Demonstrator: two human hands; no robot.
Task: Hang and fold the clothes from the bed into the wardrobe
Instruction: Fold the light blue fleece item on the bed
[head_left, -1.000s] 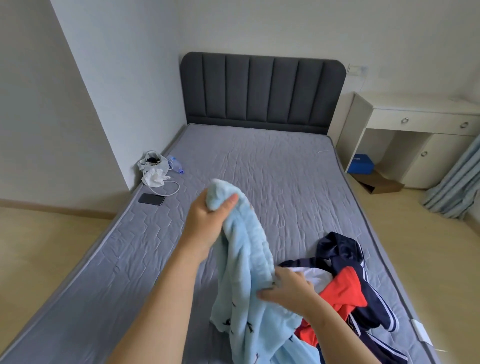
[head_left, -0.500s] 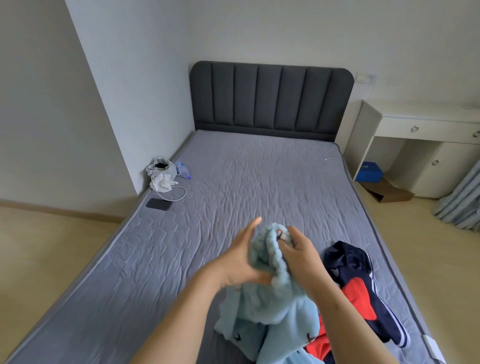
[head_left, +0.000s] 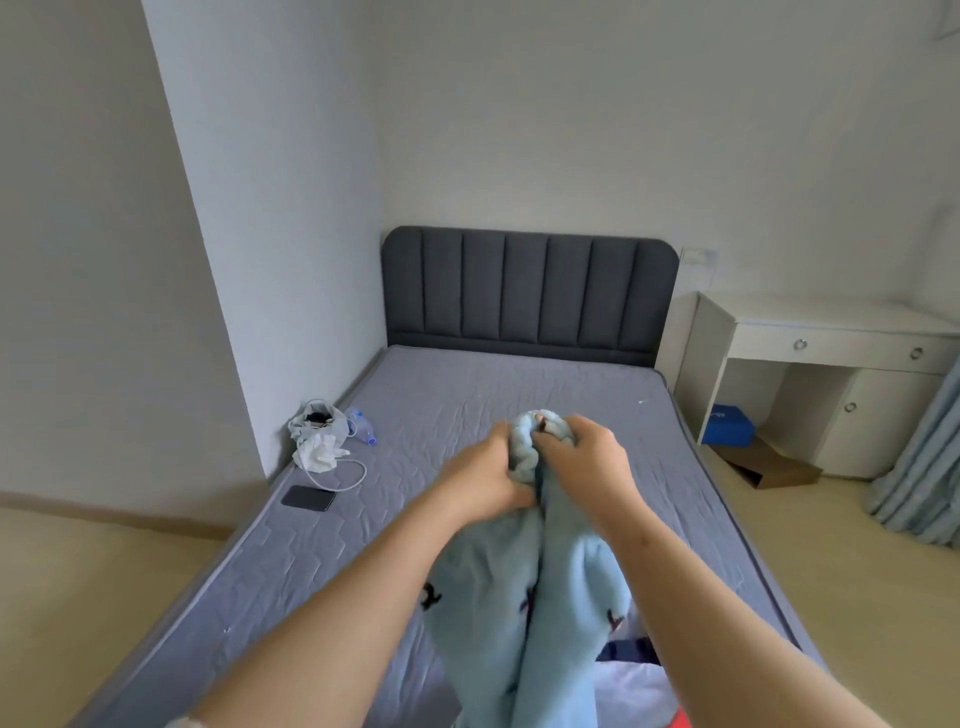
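A fluffy light blue garment (head_left: 498, 608) with small dark figures hangs in front of me over the grey bed (head_left: 467, 415). My left hand (head_left: 488, 475) and my right hand (head_left: 584, 452) grip its bunched top edge side by side, fingers curled into the fabric. Below my right forearm a pile of other clothes (head_left: 631, 680) shows navy, white and red patches, mostly hidden by the arm and the blue garment.
A phone (head_left: 308, 498), a cable, a crumpled white bag (head_left: 318, 431) and a plastic bottle lie at the bed's left edge near the wall. A dark headboard (head_left: 530, 291) stands at the back. A white desk (head_left: 831, 364) and a curtain (head_left: 919, 467) are to the right.
Both hands have come together at the top of the blue garment and lifted it higher. The view has tilted up, so the clothes pile sits lower in frame.
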